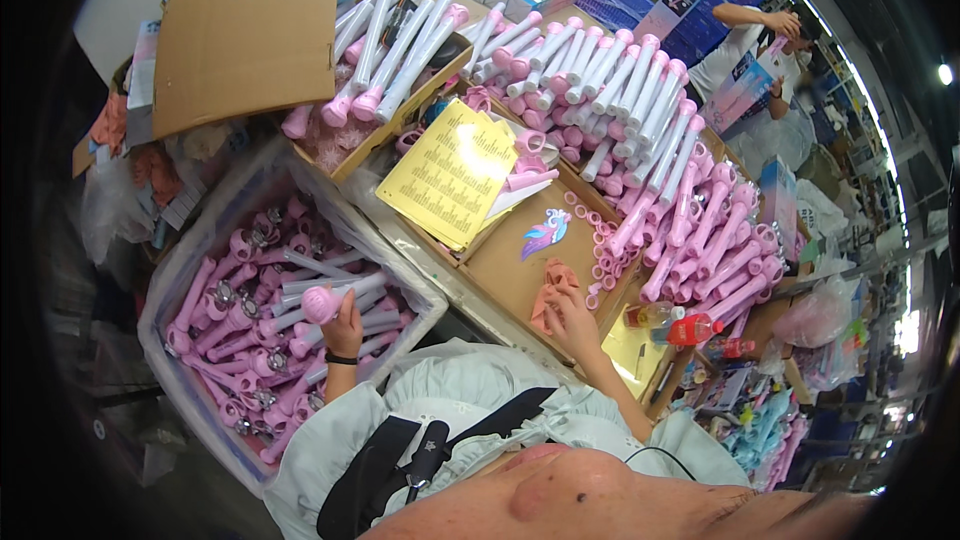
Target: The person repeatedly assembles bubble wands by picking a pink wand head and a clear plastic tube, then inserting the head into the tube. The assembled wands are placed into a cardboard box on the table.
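Left hand (345,331): gripped pink-topped wand (320,304), lower left
Right hand (570,320): touched orange cloth (551,285), near centre
Bin (432,302): held pink pieces (193,295), lower left

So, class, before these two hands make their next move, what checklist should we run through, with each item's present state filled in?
1. Left hand has a grip on the pink, round-headed plastic piece: ok.
2. Whole of that piece visible for inspection: not ok; the hand covers part of it.
3. Right hand clear of the crumpled orange cloth: not ok; its fingers are on it.
4. Flat purple-and-blue cutout uncovered on the brown tray: ok.
5. Small pink rings gathered in one pile: not ok; they are spread out.
6. Cloth clean: cannot tell.
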`<state>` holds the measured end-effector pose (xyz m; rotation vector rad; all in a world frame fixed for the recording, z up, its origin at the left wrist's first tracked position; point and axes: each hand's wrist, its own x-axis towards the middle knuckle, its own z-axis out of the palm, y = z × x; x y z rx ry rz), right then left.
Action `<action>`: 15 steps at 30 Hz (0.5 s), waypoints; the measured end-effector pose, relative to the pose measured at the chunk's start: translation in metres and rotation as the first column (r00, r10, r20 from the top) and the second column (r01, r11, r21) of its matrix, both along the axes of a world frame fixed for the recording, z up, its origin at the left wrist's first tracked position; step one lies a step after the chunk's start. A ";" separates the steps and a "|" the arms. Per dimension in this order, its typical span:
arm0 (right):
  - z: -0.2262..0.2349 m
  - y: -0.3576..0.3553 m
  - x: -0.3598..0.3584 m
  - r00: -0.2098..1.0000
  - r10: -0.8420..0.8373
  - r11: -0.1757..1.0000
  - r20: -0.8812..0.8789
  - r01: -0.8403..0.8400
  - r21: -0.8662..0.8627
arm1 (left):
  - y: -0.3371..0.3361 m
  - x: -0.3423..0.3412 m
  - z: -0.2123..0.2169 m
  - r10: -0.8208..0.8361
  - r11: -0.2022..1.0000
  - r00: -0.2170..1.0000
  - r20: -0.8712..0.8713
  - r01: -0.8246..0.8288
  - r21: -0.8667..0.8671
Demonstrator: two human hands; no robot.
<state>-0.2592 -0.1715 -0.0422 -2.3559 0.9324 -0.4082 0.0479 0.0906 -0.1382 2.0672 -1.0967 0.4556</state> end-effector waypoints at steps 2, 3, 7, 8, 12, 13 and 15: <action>0.007 -0.005 0.025 0.993 0.112 0.993 0.049 -0.111 -0.031 | -0.023 -0.013 0.049 -0.027 0.987 0.996 0.084 0.040 -0.156; 0.013 -0.006 0.039 0.982 0.183 0.980 0.043 -0.179 -0.084 | -0.034 -0.022 0.073 -0.038 0.979 0.995 0.089 0.055 -0.197; 0.038 0.010 0.092 0.873 0.415 0.903 0.256 -0.363 -0.227 | -0.074 -0.054 0.152 -0.277 0.877 0.959 0.054 0.276 -0.392; 0.042 0.013 0.100 0.837 0.483 0.870 0.255 -0.427 -0.247 | -0.086 -0.062 0.165 -0.342 0.821 0.939 0.033 0.315 -0.477; 0.048 0.030 0.098 0.824 0.484 0.765 0.295 -0.562 0.316 | -0.130 -0.086 0.191 -0.605 0.468 0.744 -0.284 0.044 -0.883; 0.049 0.035 0.091 0.837 0.463 0.779 0.291 -0.541 0.318 | -0.133 -0.078 0.195 -0.613 0.445 0.744 -0.267 0.046 -0.894; 0.051 0.042 0.080 0.863 0.453 0.795 0.223 -0.505 0.338 | -0.137 -0.061 0.200 -0.632 0.403 0.718 -0.291 -0.016 -0.915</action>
